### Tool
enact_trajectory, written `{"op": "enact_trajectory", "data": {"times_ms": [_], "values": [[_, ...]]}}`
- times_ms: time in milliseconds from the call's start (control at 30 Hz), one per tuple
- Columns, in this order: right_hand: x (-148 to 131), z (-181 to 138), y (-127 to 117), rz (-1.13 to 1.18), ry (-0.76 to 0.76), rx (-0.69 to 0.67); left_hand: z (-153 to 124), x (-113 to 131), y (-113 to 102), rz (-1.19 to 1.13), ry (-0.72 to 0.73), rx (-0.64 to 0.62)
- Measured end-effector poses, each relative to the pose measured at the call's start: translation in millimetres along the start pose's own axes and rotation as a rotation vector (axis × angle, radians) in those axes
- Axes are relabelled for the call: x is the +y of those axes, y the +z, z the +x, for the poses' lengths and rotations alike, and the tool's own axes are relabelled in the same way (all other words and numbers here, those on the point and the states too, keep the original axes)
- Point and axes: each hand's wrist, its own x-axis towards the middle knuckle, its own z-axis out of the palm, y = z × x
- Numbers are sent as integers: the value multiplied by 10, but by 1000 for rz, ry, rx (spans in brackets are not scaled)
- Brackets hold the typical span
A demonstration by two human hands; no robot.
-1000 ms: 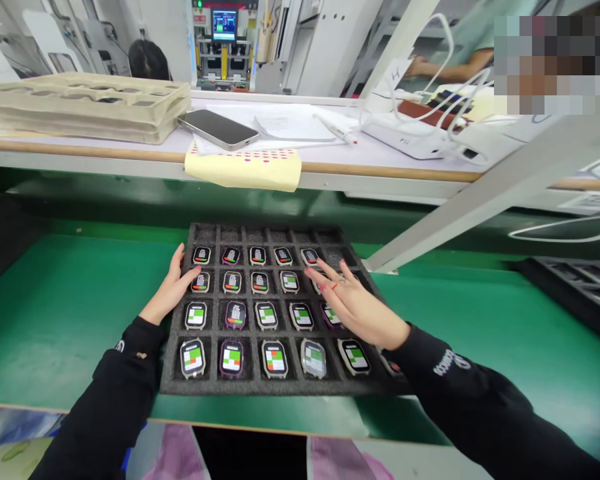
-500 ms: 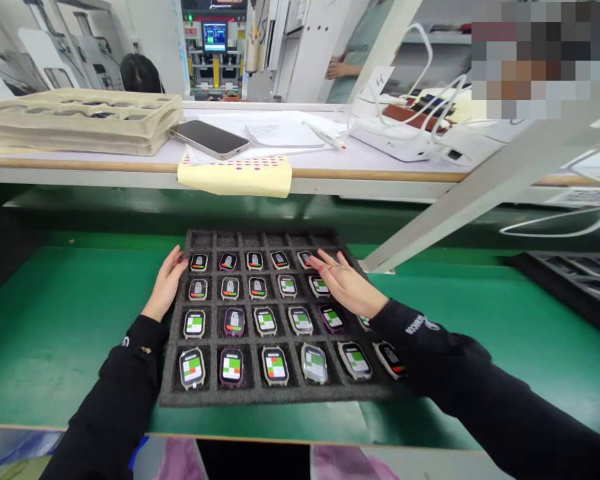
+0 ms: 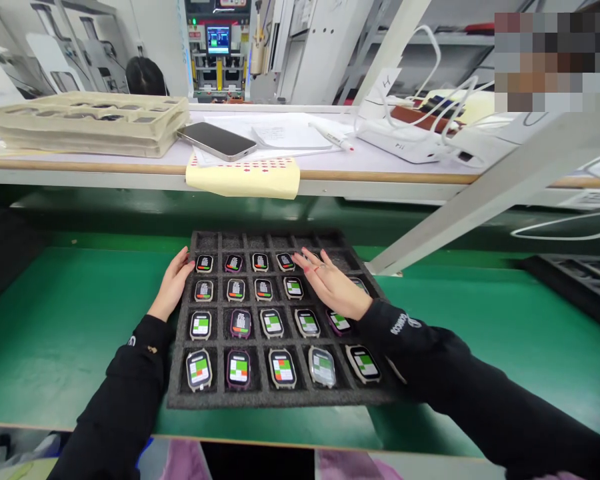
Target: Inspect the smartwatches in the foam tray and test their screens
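Note:
A dark grey foam tray lies on the green worktop, its compartments holding several smartwatches with lit screens. My left hand rests against the tray's left edge, fingers stretched out and thumb near the rim. Over the right part of the tray is my right hand, fingers extended and holding nothing. Its fingertips reach the right side of a smartwatch in the upper filled row; whether they touch it I cannot tell. This hand and sleeve hide several compartments. A purple-framed smartwatch sits in the front row.
A shelf edge runs behind the tray, bearing a phone, papers, a marker and a stacked cream tray. A slanted white post stands to the right. Another black tray lies far right. A person's head shows beyond the shelf.
My right hand has moved left along the upper filled row, from the fifth watch toward the fourth. My left hand stays at the tray's edge. The view has shifted slightly.

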Motion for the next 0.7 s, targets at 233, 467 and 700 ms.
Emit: {"op": "enact_trajectory", "data": {"times_ms": [233,467,700], "values": [[-80,139,46,-17,-66,-42,55,-20,41,-8,17,7],[-358,371,112,-22,-165,-59,184,-43,105,-31,14,-10],[-481,453,184,-19,-202,-82,188,-72,106,18,36,-62]]}}
